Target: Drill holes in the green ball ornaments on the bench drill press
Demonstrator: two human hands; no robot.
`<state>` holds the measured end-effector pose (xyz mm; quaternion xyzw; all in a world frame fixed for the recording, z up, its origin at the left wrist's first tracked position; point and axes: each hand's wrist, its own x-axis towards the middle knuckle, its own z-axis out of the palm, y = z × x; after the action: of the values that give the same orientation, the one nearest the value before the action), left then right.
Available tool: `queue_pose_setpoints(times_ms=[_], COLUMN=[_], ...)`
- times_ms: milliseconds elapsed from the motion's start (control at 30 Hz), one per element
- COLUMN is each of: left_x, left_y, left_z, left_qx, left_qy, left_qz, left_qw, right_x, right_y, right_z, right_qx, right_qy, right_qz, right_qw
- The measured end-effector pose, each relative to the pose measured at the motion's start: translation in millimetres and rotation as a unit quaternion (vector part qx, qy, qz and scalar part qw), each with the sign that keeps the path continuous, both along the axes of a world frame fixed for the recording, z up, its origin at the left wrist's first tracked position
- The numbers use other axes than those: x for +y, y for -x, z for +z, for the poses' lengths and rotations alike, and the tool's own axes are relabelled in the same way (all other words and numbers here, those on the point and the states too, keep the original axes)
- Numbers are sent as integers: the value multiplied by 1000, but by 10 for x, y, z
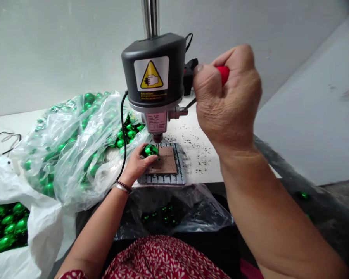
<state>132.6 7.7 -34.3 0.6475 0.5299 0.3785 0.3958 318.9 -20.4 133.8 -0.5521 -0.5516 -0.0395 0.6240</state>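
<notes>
My left hand (138, 161) pinches a shiny green ball ornament (151, 150) between thumb and fingers. The ball is just under the chuck of a small bench drill press (153, 71), over a brown board (165, 162) on the slotted grey base (163, 178). Whether the drill bit touches the ball, I cannot tell. High on the right, my right hand (228, 93) is closed round the red knob (223, 74) of the press's feed lever (190, 104).
A clear plastic bag (75, 155) full of green balls covers the table's left side. More green balls (7, 223) fill a white sack at lower left. Dark shavings (197, 155) litter the white table. Below its front edge, a plastic bag (197, 209) holds several balls. A black cable (122, 135) hangs beside the press.
</notes>
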Motion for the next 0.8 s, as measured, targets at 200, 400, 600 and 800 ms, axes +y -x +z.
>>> queue_pose_setpoints(times_ms=[200,400,600,800], left_x=[-31,-50,-75,-136], left_y=[-101,-131,-104,-177], left_z=[51,17,-88,-81], left_qx=[64,171,156,120], left_qy=[0,-44,-63,-40], left_qz=[-24,-19,-47,-21], left_qw=[998,984,985,992], right_x=[-5,16,-14,-49], right_y=[-3,-13,-3,5], right_z=[4,-40,-23,-35], right_qx=[0,-13,-12,-13], right_qy=[3,-21,-11,-1], right_qz=[0,12,8,-5], right_qw=[1000,1000,1000,1000])
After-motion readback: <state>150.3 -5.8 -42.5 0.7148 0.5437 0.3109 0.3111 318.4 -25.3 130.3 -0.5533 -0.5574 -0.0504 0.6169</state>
